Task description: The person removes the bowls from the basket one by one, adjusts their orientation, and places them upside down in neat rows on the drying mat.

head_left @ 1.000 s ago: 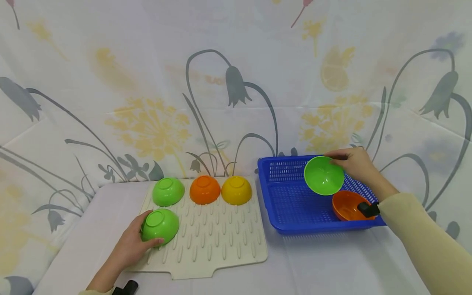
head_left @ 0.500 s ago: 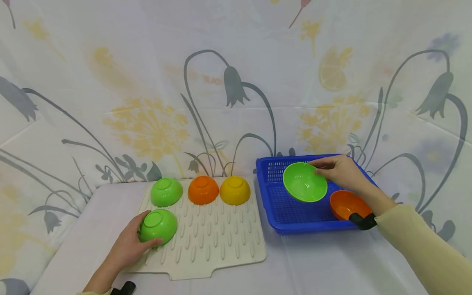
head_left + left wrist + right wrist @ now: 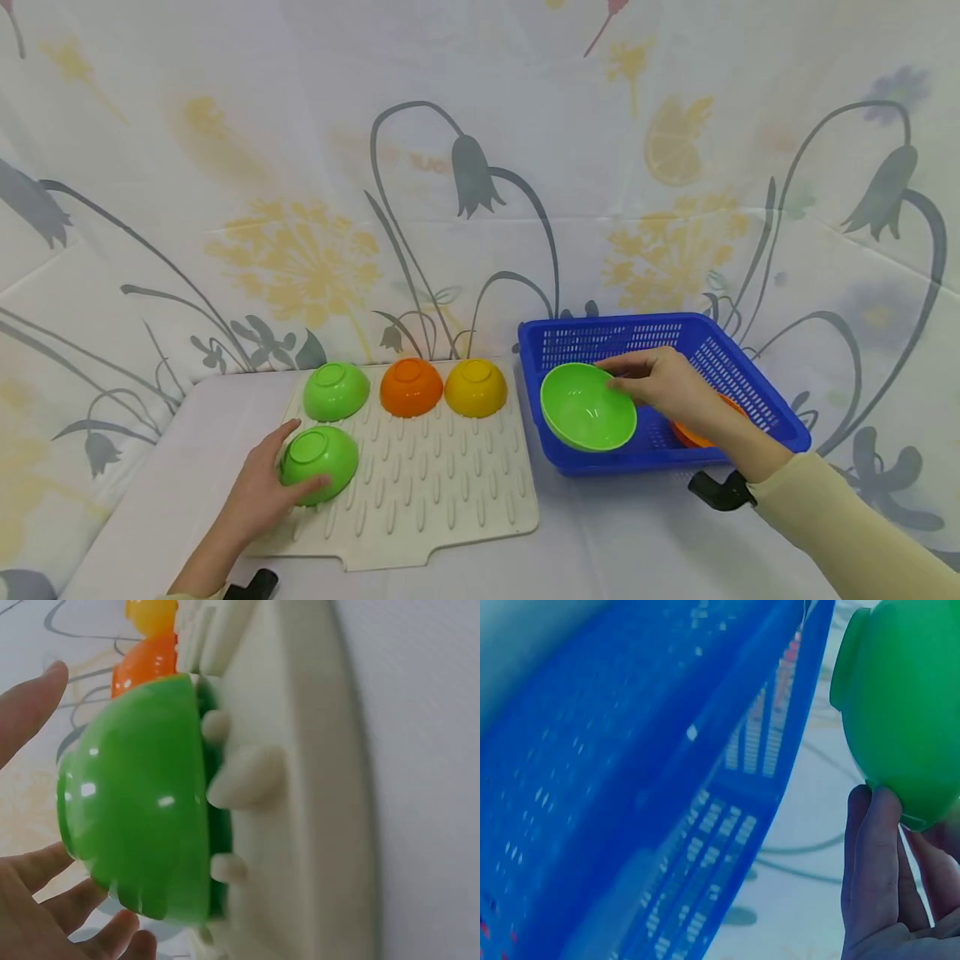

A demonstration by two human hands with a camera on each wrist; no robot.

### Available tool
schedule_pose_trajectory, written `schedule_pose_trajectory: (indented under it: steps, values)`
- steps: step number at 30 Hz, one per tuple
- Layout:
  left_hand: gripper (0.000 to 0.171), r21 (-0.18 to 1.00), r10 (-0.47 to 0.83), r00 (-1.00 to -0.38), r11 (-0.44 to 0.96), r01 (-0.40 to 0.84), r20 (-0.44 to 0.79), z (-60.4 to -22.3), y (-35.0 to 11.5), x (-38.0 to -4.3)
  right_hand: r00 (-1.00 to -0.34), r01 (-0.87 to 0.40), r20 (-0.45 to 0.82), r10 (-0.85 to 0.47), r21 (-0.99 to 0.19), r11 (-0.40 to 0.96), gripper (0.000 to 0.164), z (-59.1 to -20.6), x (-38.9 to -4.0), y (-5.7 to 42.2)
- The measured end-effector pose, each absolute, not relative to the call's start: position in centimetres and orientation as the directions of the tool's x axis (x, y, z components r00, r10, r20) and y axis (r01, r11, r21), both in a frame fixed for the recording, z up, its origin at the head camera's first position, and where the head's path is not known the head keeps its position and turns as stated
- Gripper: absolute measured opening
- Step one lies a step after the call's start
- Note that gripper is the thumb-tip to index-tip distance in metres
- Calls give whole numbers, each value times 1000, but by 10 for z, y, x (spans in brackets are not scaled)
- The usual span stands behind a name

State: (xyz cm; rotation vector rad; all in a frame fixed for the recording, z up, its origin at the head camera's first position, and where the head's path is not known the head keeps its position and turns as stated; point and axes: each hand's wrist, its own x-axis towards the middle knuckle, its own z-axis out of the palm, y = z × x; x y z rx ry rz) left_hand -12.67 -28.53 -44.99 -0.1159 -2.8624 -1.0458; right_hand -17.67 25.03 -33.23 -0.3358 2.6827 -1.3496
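My right hand point(image 3: 667, 387) pinches the rim of a green bowl point(image 3: 587, 408), tilted with its inside facing me, over the left part of the blue basket point(image 3: 757, 392). In the right wrist view the fingers lie against the outside of this bowl point(image 3: 907, 705). My left hand point(image 3: 262, 492) is spread around an upside-down green bowl point(image 3: 322, 458) at the left of the cream drying board point(image 3: 450, 521). In the left wrist view the thumb stands off this bowl point(image 3: 142, 802), and the fingertips are right at its side. The bowl's rim rests against the board's pegs.
Along the board's back edge lie three upside-down bowls: a green bowl point(image 3: 336, 392), an orange bowl point(image 3: 411, 388) and a yellow bowl point(image 3: 476, 388). Another orange bowl point(image 3: 690, 435) sits in the basket, mostly hidden by my right hand and wrist. A patterned cloth point(image 3: 480, 167) hangs behind.
My right hand has carried the green bowl left and toward me across the basket. My left hand has stayed beside its bowl, with the fingers slightly more spread.
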Motion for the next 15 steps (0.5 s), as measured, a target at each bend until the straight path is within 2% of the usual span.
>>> schedule_pose_trajectory:
  steps: [8, 15]
  values:
    - [86, 720, -1, -976, 675, 159, 216, -435, -270, -127, -969, -119, -22, -248, -835, 538, 30, -338, -159, 233]
    - [80, 783, 80, -958, 560, 272, 275, -419, -235, -121, -971, -86, -40, -238, -864, 496, 30, -345, -149, 217]
